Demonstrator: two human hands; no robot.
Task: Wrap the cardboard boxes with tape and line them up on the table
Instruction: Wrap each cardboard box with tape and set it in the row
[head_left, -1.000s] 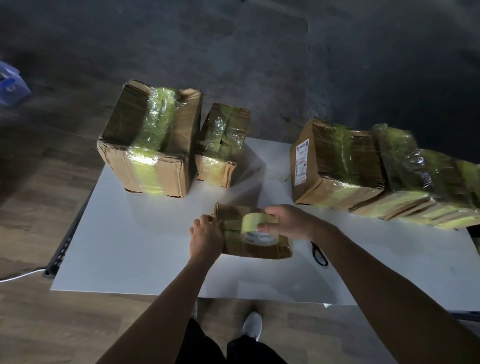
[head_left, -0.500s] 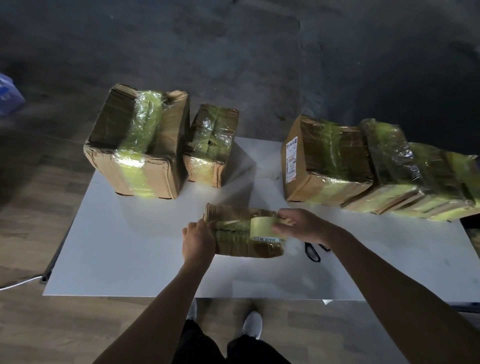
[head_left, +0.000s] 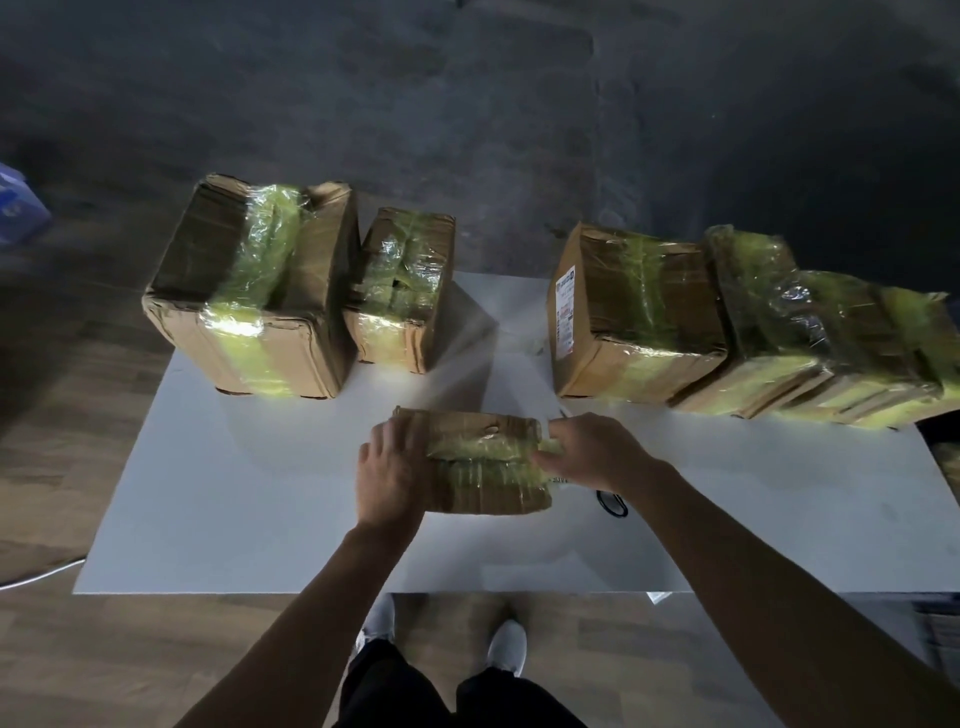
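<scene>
left hand (head_left: 389, 470) fingers flat on box (head_left: 488, 470) | right hand (head_left: 597, 452) fingers round tape roll (head_left: 557, 478), mostly hidden | scissors (head_left: 613, 505) half-covered

A dim packing or storage room is indicated: a rough, dark concrete wall (head_left: 363, 104) is seen behind a plain white table (head_left: 249, 499), a wood-plank floor (head_left: 78, 374) lies beneath, and tape-wrapped cardboard boxes (head_left: 311, 332) are ranged along the table's far edge.
</scene>
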